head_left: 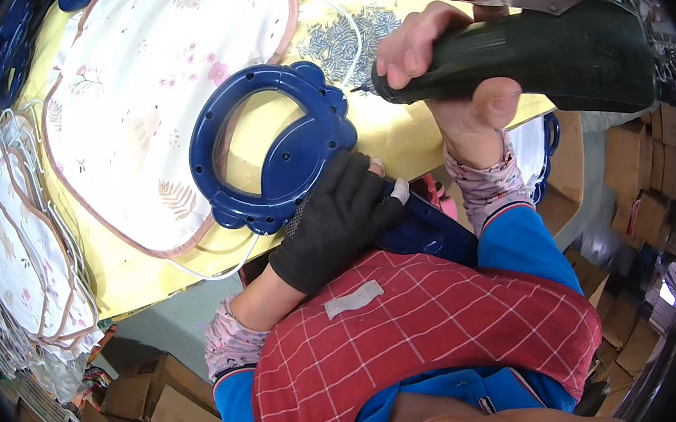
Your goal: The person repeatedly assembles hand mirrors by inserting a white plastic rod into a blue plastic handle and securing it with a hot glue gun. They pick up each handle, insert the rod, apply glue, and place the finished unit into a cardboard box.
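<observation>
The gloved left hand (337,215) presses the blue frame (270,148) flat on the near tabletop (404,134) so it stays put, while the right hand (448,43) is clenched around the driver (527,51), tip aimed at it.

Yellow-topped worktable (396,135), seen from above. A white floral fabric panel (152,90) w/ pink trim lies at 10 o'clock; a blue plastic frame (282,147) rests at center, overlapping the panel's edge. A heap of small silver screws (348,37) sits at 12 o'clock. More blue frames (7,40) at far 10 o'clock edge.
</observation>
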`<state>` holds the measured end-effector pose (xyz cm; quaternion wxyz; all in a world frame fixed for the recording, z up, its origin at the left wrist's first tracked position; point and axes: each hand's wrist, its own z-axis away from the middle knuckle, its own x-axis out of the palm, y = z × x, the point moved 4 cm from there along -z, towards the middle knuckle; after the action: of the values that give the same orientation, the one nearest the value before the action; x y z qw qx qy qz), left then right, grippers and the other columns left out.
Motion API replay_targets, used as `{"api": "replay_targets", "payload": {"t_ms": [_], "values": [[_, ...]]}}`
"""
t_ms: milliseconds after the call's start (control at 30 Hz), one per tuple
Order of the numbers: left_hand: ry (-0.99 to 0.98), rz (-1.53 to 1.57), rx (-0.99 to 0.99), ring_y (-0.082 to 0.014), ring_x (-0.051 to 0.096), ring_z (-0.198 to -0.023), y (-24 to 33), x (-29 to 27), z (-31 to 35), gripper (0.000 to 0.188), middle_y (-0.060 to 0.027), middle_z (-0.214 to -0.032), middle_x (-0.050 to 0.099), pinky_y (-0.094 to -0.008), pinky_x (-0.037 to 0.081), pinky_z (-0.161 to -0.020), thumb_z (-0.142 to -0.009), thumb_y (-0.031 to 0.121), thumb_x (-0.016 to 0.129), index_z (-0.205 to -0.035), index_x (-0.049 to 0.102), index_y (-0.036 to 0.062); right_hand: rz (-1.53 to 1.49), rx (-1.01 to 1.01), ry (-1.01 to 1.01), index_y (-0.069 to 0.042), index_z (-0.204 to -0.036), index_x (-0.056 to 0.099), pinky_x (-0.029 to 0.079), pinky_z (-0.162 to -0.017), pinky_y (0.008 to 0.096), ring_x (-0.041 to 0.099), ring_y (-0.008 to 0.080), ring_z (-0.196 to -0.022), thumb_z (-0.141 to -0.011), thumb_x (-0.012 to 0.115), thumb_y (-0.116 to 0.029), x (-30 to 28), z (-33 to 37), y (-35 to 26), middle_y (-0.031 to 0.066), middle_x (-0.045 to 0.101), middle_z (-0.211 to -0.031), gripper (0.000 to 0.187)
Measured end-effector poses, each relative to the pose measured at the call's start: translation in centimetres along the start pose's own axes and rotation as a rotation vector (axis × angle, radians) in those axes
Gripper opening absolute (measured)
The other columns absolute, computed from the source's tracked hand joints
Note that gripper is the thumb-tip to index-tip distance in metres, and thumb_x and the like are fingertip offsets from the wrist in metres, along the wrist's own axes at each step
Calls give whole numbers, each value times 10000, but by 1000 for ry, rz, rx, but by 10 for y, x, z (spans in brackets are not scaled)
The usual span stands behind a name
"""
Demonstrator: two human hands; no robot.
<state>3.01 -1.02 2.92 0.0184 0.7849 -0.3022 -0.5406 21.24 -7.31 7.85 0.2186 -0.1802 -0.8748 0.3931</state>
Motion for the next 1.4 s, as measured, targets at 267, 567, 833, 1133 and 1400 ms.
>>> {"api": "replay_targets", "payload": {"t_ms": [267,567,833,1133,1400], "values": [[12,-15,1,-326,606,-1047,0,-2,-1,405,-160,-1104,599,-456,492,-988,-754,97,641,-1153,669,162,1,41,-7,-41,-1388,394,533,-683,396,642,207,-720,-761,676,-727,5,-1,2,62,599,-800,971],[-2,-33,34,-339,603,-1056,2,-5,0,389,-161,-1086,607,-472,485,-996,-770,100,632,-1156,667,133,50,159,-11,20,-1276,437,533,-658,339,638,214,-711,-832,744,-537,21,-15,17,97,610,-781,775],[90,-46,79,-324,599,-1039,-6,0,8,316,-148,-1068,615,-425,494,-931,-809,122,618,-1114,691,163,-16,58,-215,86,-1314,414,528,-624,252,647,154,-677,-894,702,-438,74,-25,1,100,647,-778,731],[456,843,-222,-143,558,-979,-27,-8,-4,258,-29,-934,572,-291,425,-902,-821,183,706,-1048,592,138,-228,398,-232,86,-1274,441,516,-678,266,634,172,-764,-782,782,-542,154,8,5,81,628,-809,868],[2120,2170,1831,-5,518,-946,-19,-27,-49,323,79,-816,531,-200,357,-936,-746,163,793,-938,533,158,-139,314,-527,45,-1237,475,492,-693,256,618,171,-770,-795,803,-408,160,6,26,64,614,-854,713]]}}
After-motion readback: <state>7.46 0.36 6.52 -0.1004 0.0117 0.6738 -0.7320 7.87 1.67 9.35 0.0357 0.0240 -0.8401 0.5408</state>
